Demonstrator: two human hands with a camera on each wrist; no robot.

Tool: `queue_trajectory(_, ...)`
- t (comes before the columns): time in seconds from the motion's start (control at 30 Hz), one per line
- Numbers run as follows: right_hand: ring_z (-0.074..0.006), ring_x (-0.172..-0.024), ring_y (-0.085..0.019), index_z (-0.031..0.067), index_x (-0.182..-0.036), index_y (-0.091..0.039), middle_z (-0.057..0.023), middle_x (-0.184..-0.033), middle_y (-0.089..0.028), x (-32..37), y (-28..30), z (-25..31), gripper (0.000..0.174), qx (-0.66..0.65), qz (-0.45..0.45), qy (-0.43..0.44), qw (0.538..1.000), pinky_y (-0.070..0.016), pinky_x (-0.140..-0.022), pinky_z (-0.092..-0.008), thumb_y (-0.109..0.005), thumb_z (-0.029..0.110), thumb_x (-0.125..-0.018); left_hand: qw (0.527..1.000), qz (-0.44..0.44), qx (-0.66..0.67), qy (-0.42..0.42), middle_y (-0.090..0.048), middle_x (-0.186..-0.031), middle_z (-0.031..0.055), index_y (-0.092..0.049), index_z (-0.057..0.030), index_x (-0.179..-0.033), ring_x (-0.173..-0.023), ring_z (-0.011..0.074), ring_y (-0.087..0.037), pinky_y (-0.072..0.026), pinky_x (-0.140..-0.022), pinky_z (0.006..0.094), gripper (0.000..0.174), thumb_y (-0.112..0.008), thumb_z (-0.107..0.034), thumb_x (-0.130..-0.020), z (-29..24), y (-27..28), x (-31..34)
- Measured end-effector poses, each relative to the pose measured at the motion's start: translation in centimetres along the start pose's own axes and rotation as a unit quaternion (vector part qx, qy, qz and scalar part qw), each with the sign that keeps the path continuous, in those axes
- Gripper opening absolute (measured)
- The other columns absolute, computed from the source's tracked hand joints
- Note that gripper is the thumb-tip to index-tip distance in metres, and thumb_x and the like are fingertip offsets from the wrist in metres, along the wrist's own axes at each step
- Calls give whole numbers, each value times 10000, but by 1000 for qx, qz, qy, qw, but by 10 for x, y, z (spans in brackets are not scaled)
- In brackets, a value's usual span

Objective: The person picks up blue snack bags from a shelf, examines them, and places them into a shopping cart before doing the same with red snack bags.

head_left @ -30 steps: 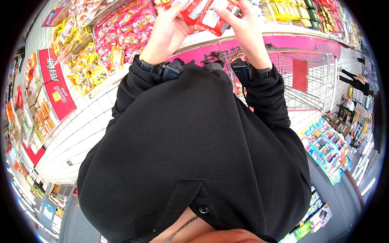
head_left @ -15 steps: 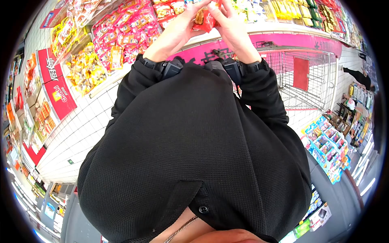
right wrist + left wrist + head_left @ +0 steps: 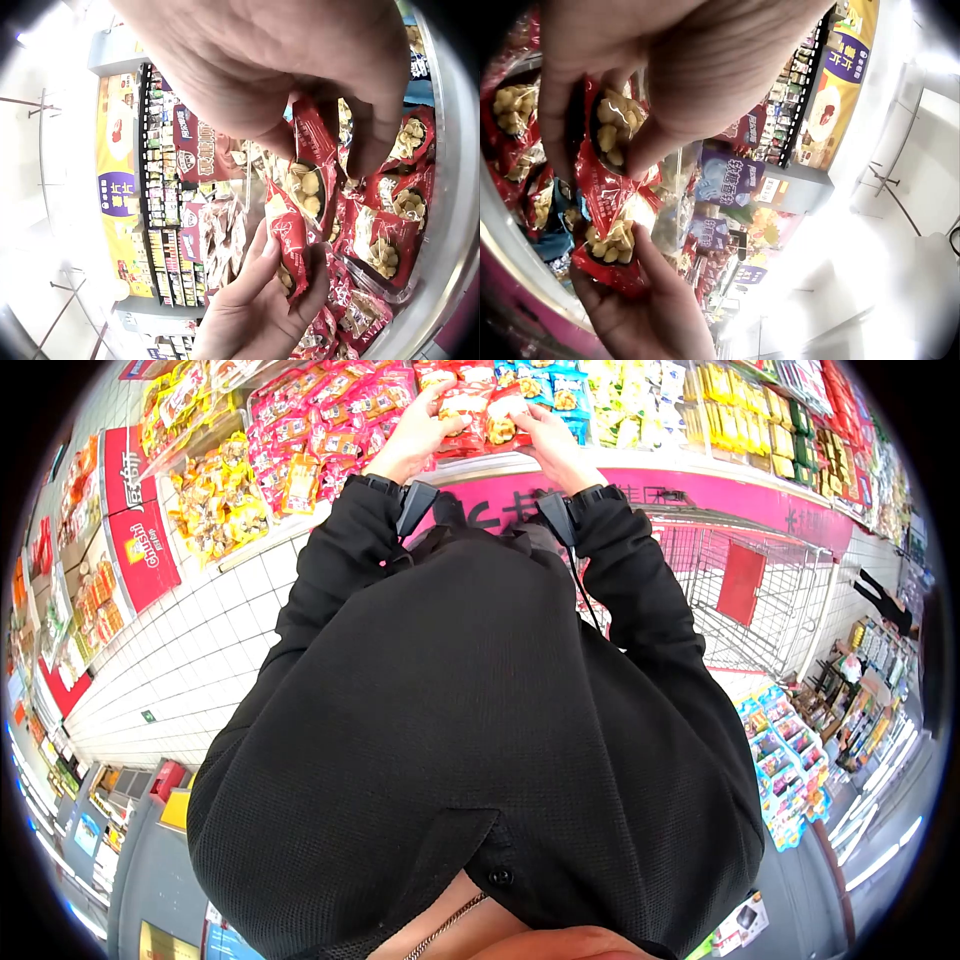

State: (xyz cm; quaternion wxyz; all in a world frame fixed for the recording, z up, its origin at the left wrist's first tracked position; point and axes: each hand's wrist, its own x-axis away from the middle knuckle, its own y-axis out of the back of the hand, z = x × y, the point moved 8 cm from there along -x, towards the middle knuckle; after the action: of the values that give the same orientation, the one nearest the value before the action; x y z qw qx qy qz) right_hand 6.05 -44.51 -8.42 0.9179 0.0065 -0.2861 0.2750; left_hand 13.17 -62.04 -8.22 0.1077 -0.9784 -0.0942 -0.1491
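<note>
My left hand point(image 3: 412, 442) pinches a red snack packet point(image 3: 463, 405) over the shelf bin in the head view. Beside it, my right hand point(image 3: 562, 452) pinches a second red packet point(image 3: 502, 422) of the same kind. In the left wrist view a clear window on the left hand's packet point(image 3: 615, 124) shows rounded, tan, nut-like pieces. The right hand's packet point(image 3: 609, 251) has a similar window. Seen from the right wrist, the left hand's packet point(image 3: 287, 229) stands side-on between thumb and fingers. The two packets are close together, partly hidden by the fingers.
More red packets point(image 3: 382, 244) lie in the bin below. Pink packets point(image 3: 330, 420) fill the bin to the left, blue packets point(image 3: 565, 385) and yellow ones point(image 3: 735, 405) lie to the right. A wire shopping cart point(image 3: 780, 595) stands at the right by the shelf's pink front edge point(image 3: 720, 510).
From being raised and tilted together, the packets have come down toward the bin, side by side with their windows showing. Both hands have moved slightly away from the head camera's top edge.
</note>
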Motion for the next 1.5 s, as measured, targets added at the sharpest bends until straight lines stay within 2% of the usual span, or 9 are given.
queue_trajectory(0.4,-204,-987,-686,-1,-1359,-536,-91,-1185,-671,-129,12,24,367,25,-84,66,994,-583,-776,-365,-583,156,-1031,981,-177,-43,-70,-657,-1240,159,-506,-24,-1429,-1095,209,-648,-543,-888,321,605,-750,-33,-876,13,68,-100)
queue_trajectory(0.53,-206,-981,-676,1,-1377,-526,-102,-1189,-670,-157,8,39,386,15,-103,93,990,-585,-746,-354,-587,163,-1032,983,-154,-39,-97,-599,-1345,53,-506,-90,-1445,-1067,163,-627,-527,-930,356,490,-631,-135,-974,-8,66,-124)
queue_trajectory(0.67,-121,-793,-650,-23,-1260,-621,-86,-996,-693,-180,6,46,310,-17,-115,147,982,-565,-641,-295,-622,146,-1000,972,-171,-137,-84,-664,-1250,155,-540,-45,-1378,-1058,249,-668,-547,-887,378,492,-657,-50,-901,-18,81,-141)
queue_trajectory(0.77,-325,-859,-719,-3,-1257,-634,-210,-1097,-722,-202,17,29,365,251,-198,270,908,-577,-777,-415,-622,213,-963,914,-191,-352,-73,-556,-1398,324,-509,-23,-1440,-1202,405,-633,-517,-990,411,588,-687,-107,-885,-18,84,-137)
queue_trajectory(0.8,-375,-887,-724,1,-1258,-635,-238,-1127,-717,-200,13,31,382,369,-230,312,845,-574,-812,-442,-621,227,-951,896,-179,-400,-72,-531,-1408,343,-525,-23,-1427,-1213,434,-614,-506,-1010,427,575,-671,-108,-878,-18,77,-130)
queue_trajectory(0.87,-411,-1158,-634,9,-1306,-625,-252,-1244,-670,-168,-4,47,436,388,-172,178,888,-509,-984,-432,-629,249,-941,853,-154,-494,-76,-481,-1429,380,-558,-23,-1403,-1234,491,-576,-486,-1050,458,552,-638,-111,-864,-19,67,-129)
queue_trajectory(1.0,-457,-1193,-591,43,-1310,-636,-307,-1347,-582,-141,-29,55,427,430,-152,354,816,-498,-1024,-462,-649,162,-900,825,-109,-519,-195,-426,-1477,372,-568,48,-1369,-1337,519,-463,-409,-1139,468,588,-595,28,-783,-15,34,-115)
queue_trajectory(1.2,-428,-1232,-558,46,-1239,-684,-246,-1365,-574,-155,-42,27,364,535,-105,368,753,-469,-1054,-453,-642,194,-909,800,-55,-579,-149,-400,-1503,357,-555,50,-1373,-1368,559,-383,-337,-1175,523,600,-630,-58,-787,7,23,-122)
queue_trajectory(1.5,-392,-1196,-621,87,-1267,-671,-209,-1340,-632,-40,43,46,350,314,-208,422,825,-504,-1027,-423,-664,209,-939,845,-18,-461,-270,-597,-1343,259,-626,-66,-1308,-1289,422,-536,-421,-1101,470,439,-651,-116,-872,-41,-60,-107)
